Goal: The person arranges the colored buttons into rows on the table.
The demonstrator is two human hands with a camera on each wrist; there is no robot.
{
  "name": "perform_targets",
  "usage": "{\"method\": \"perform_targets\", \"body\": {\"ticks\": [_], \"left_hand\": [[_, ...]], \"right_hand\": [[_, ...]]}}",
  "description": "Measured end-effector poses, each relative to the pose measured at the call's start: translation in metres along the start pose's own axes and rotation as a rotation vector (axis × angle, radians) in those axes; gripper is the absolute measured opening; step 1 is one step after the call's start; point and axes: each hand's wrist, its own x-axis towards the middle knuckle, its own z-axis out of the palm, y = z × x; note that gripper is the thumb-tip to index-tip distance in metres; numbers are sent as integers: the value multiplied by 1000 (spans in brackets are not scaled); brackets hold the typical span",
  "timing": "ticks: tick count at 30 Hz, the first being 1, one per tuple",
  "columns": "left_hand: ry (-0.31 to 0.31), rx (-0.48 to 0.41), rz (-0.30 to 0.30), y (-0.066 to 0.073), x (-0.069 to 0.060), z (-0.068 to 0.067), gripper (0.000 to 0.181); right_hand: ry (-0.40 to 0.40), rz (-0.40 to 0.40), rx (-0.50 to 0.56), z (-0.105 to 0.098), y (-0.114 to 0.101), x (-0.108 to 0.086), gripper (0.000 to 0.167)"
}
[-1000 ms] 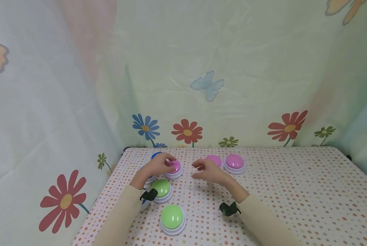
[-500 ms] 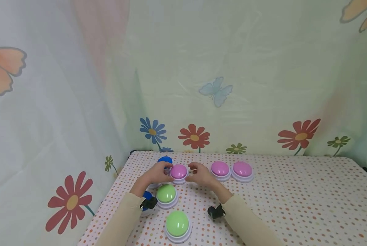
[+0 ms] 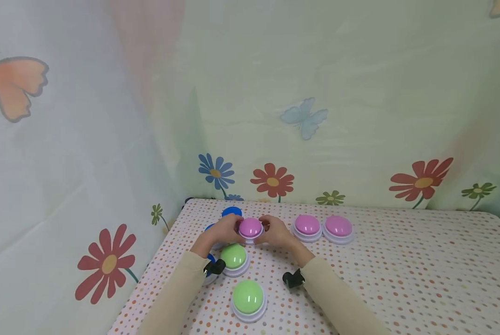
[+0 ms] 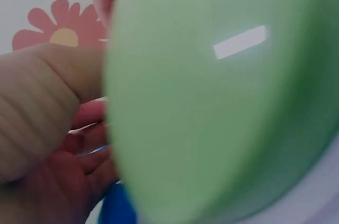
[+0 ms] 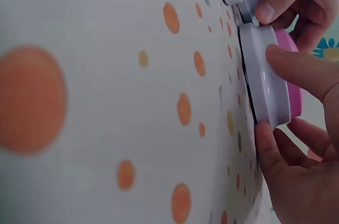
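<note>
- The left hand (image 3: 224, 229) and the right hand (image 3: 276, 232) grasp the held pink button (image 3: 250, 227) from opposite sides, fingers and thumbs curved round its white base.
- The held pink button is toward the far left part of the table (image 3: 400, 260), its dome facing up; whether its base touches the cloth or is slightly raised, I cannot tell.
- In the right wrist view, the right thumb presses the side of that base while a fingertip is at its lower edge.
- Two more pink buttons, the inner one (image 3: 307, 224) and the outer one (image 3: 338, 226), sit side by side to the right of the right hand.
- A green button (image 3: 233, 256) lies just nearer the person than the left hand; a second green button (image 3: 248, 298) lies nearer still.
- A far blue button (image 3: 231, 211) shows behind the left hand; two others are partly covered by the left hand and arm.
- Spotted cloth covers the table, and a backdrop (image 3: 358, 102) printed with flowers and butterflies hangs behind it.
</note>
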Motion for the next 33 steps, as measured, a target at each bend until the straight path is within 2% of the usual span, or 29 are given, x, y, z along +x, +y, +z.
{"method": "perform_targets", "body": {"ticks": [5, 10, 17, 24, 33], "left_hand": [[5, -13, -7, -6, 4, 5, 55], [47, -20, -36, -11, 4, 3, 62], [46, -30, -32, -7, 4, 3, 72], [57, -45, -39, -3, 0, 2, 75], [83, -12, 19, 7, 3, -2, 72]], "right_hand": [[11, 6, -42, 1, 4, 4, 71], [4, -15, -36, 2, 3, 7, 69], [33, 11, -12, -1, 7, 6, 70], [30, -22, -1, -4, 4, 0, 69], [42, -24, 14, -21, -10, -8, 73]]}}
